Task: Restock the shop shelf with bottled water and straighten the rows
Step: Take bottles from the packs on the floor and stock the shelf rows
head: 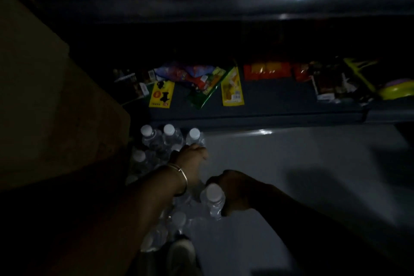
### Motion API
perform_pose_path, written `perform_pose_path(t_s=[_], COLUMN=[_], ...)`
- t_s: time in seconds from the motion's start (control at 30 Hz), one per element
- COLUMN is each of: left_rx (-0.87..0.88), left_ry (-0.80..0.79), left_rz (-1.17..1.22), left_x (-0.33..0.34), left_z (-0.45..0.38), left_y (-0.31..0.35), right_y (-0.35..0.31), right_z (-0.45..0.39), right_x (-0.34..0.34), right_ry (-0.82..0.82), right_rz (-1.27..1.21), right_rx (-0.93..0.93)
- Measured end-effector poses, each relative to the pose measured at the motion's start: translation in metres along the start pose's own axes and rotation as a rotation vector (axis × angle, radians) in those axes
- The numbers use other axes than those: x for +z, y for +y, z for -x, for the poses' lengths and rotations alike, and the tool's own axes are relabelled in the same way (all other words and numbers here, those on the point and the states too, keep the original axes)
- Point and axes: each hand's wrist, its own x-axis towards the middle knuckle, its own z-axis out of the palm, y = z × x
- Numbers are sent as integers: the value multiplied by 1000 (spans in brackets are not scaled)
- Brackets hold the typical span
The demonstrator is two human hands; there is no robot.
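The scene is very dark. Several clear water bottles (pixel 156 139) with white caps stand in rows on the grey floor, below the bottom shelf (pixel 257 114). My left hand (pixel 190 159), a bangle on its wrist, reaches among the bottles with curled fingers, next to the rightmost back bottle (pixel 194 135); what it holds is hidden. My right hand (pixel 233 192) grips one bottle (pixel 212 199) by its body, at the right edge of the rows. More bottles (pixel 178 219) stand nearer me, under my left forearm.
A large cardboard box (pixel 44 107) fills the left side beside the bottles. The bottom shelf holds flat snack packets (pixel 161 94) and other goods. A higher shelf (pixel 224 4) carries blurred products. Grey floor (pixel 302 175) spreads to the right.
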Motion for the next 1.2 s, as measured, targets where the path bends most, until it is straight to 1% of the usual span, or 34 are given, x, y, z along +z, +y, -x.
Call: perform_pose_path(t_s=[0.1, 0.2, 0.27, 0.33, 0.47, 0.53, 0.63, 0.7, 0.77, 0.9, 1.03, 1.1, 1.2], left_rx=[10, 31, 55, 89, 172, 186, 218, 251, 328, 421, 537, 577, 648], left_ry=[22, 50, 73, 126, 150, 158, 238, 283, 307, 328, 363, 416, 483], left_rz=[98, 181, 163, 151, 145, 166, 168, 179, 224, 530, 744, 786, 842], left_x=[-70, -160, -225, -291, -427, -486, -567, -617, -662, -747, -823, -859, -902], left_z=[30, 68, 96, 126, 203, 235, 283, 314, 344, 389, 428, 442, 451], left_y=[30, 68, 91, 114, 172, 187, 204, 217, 230, 228, 217, 208, 191], right_y=[-32, -73, -103, -139, -213, -248, -298, -329, -356, -414, -476, -498, -524], right_z=[57, 114, 153, 196, 281, 317, 366, 394, 415, 453, 471, 472, 467], right_x=[-79, -168, -230, -294, -420, -475, -548, -593, -639, -722, -793, -826, -865], right_ry=[77, 112, 155, 205, 316, 382, 489, 573, 654, 755, 855, 938, 1034], right_rz=[-81, -108, -86, -76, 38, 59, 94, 21, -46, -104, -106, -132, -165], right_rx=[33, 54, 51, 22, -82, -117, -137, -161, -166, -265, -382, -430, -440])
